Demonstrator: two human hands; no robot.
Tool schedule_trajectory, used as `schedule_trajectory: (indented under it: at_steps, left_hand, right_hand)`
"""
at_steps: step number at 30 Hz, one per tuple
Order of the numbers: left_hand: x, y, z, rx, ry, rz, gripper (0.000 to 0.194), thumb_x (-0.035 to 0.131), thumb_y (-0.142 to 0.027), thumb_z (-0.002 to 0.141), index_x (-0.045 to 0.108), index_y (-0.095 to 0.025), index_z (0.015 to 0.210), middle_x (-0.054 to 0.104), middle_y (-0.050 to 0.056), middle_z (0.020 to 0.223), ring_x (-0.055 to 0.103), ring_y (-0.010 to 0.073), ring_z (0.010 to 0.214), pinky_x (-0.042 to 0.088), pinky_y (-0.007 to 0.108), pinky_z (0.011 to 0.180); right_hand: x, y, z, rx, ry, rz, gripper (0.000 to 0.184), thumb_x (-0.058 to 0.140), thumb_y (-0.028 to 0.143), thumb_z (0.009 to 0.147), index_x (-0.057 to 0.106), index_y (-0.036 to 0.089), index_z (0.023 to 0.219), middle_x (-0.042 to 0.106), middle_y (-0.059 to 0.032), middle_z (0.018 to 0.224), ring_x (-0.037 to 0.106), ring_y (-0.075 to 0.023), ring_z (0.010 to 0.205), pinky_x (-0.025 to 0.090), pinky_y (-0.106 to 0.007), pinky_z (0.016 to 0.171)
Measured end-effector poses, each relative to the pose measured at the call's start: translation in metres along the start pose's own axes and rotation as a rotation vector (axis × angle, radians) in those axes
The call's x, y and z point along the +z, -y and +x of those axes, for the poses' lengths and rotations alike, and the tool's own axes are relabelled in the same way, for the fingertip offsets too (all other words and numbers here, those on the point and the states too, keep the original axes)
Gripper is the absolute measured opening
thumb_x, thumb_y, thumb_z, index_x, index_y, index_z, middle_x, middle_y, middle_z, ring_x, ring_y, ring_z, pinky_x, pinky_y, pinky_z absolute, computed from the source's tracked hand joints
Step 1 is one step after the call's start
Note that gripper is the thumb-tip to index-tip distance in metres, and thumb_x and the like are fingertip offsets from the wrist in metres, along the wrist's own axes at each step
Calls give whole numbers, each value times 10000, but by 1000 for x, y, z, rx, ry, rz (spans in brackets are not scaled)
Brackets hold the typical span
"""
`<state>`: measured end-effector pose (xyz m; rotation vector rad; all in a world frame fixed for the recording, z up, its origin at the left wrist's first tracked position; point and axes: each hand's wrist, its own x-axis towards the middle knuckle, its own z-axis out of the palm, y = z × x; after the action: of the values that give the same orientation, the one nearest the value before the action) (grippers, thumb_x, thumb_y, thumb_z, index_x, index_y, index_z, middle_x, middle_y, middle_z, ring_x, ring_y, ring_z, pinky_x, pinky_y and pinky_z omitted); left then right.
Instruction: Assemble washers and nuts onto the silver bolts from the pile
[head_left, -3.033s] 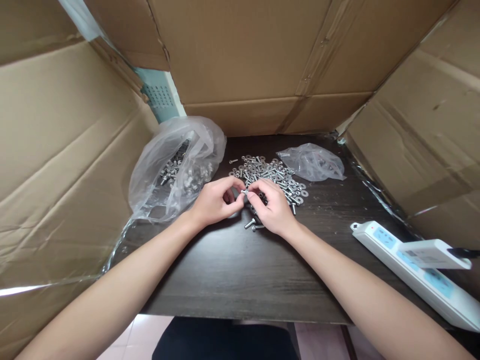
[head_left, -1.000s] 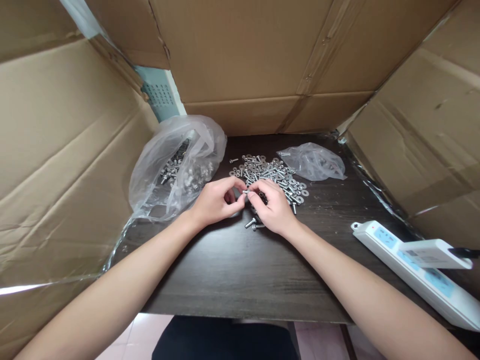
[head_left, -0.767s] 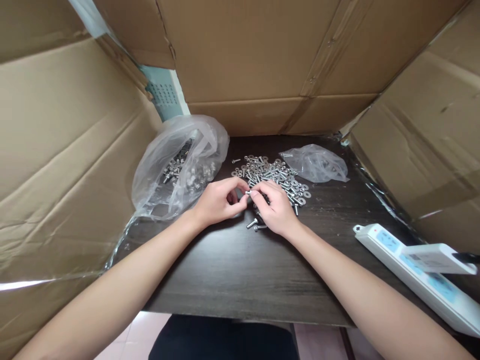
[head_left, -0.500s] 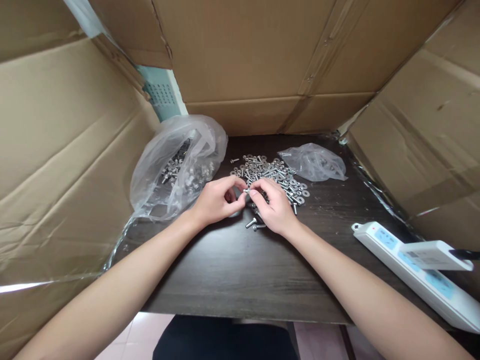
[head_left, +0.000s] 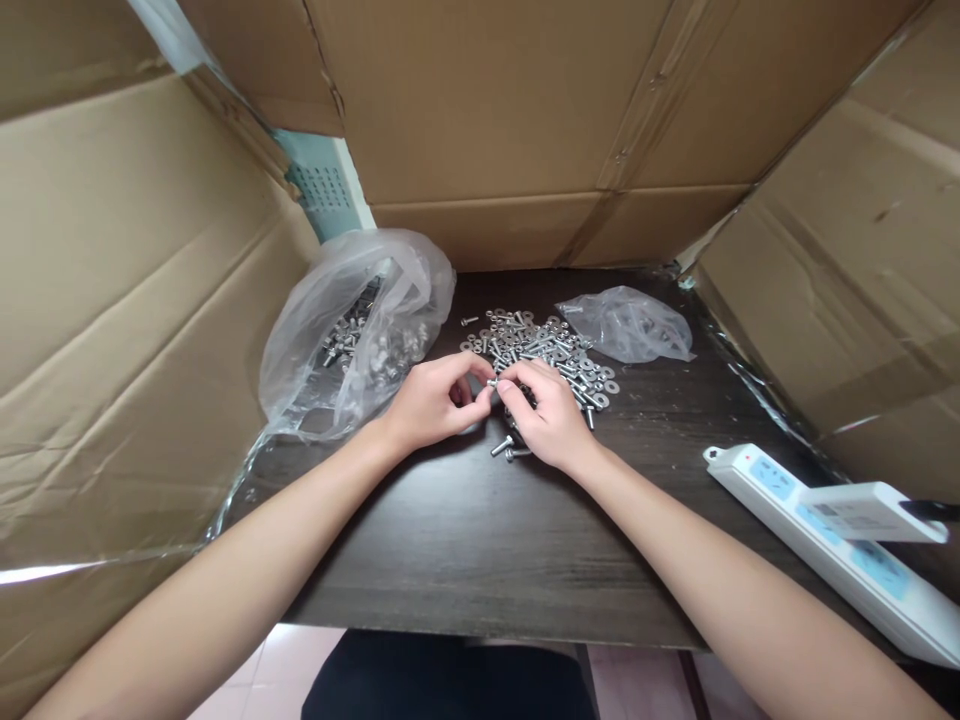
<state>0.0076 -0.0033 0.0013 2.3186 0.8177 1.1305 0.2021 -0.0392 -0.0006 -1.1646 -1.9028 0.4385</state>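
Observation:
Fingertips of my left hand (head_left: 439, 400) and my right hand (head_left: 546, 412) meet over the near side of a metal pile. Between them is a small silvery bolt (head_left: 493, 383), pinched from both sides; most of it is covered by fingers, so whether a nut or washer is on it I cannot tell. Behind and right of my hands spreads the heap of loose bolts, nuts and washers (head_left: 551, 345). Two loose bolts (head_left: 503, 446) lie just below my right hand, partly under it.
To the left stands an open clear plastic bag (head_left: 289, 350) holding metal hardware. A smaller clear bag (head_left: 645, 325) lies behind at right. A white power strip (head_left: 780, 520) with a plugged-in adapter (head_left: 870, 510) sits on the dark table (head_left: 480, 560). Cardboard walls (head_left: 510, 110) enclose it.
Both hands stay nearly in place. My right fingertips shift very slightly on the bolt; the pile and bags look the same.

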Motion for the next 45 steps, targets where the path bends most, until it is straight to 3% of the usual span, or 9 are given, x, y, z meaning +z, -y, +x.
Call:
schedule_trajectory:
  at_steps: [4, 12, 30, 39, 45]
  left_hand:
    - [0, 0, 0, -9, -15, 0, 108, 664, -194, 876, 667, -170, 981, 735, -9, 843, 614, 69, 556, 505, 180, 577]
    - [1, 1, 0, -19, -12, -3, 117, 667, -198, 875, 671, -174, 990, 734, -11, 835, 618, 73, 557, 504, 181, 575]
    - [0, 1, 0, -14, -11, 1, 104, 673, -188, 877, 673, -168, 979, 737, -9, 841, 616, 69, 552, 498, 179, 568]
    - [0, 2, 0, -3, -23, -5, 108, 690, -179, 883, 672, -165, 988, 733, -20, 837, 621, 60, 563, 493, 160, 571]
    - [1, 1, 0, -6, -11, -6, 100, 684, -174, 885, 670, -164, 984, 721, -24, 820, 615, 60, 557, 492, 161, 572]
  right_hand:
    - [1, 0, 0, 11, -9, -2, 213, 490, 293, 1019, 577, 228, 836, 658, -38, 829, 580, -236, 854, 418, -405, 813]
    - [1, 1, -1, 11, -34, -4, 67, 551, 275, 950, 558, 236, 896, 661, -47, 894, 601, -250, 896, 439, -411, 832]
    - [1, 0, 0, 2, -15, -22, 188, 503, 273, 1017, 587, 227, 856, 659, -39, 834, 585, -236, 848, 428, -397, 817]
    - [2, -1, -1, -12, -44, 9, 62, 549, 255, 966, 582, 222, 925, 659, -51, 912, 605, -242, 895, 437, -392, 823]
    - [2, -2, -1, -4, -26, -6, 126, 518, 271, 992, 578, 229, 889, 662, -48, 880, 601, -243, 878, 437, -397, 815]
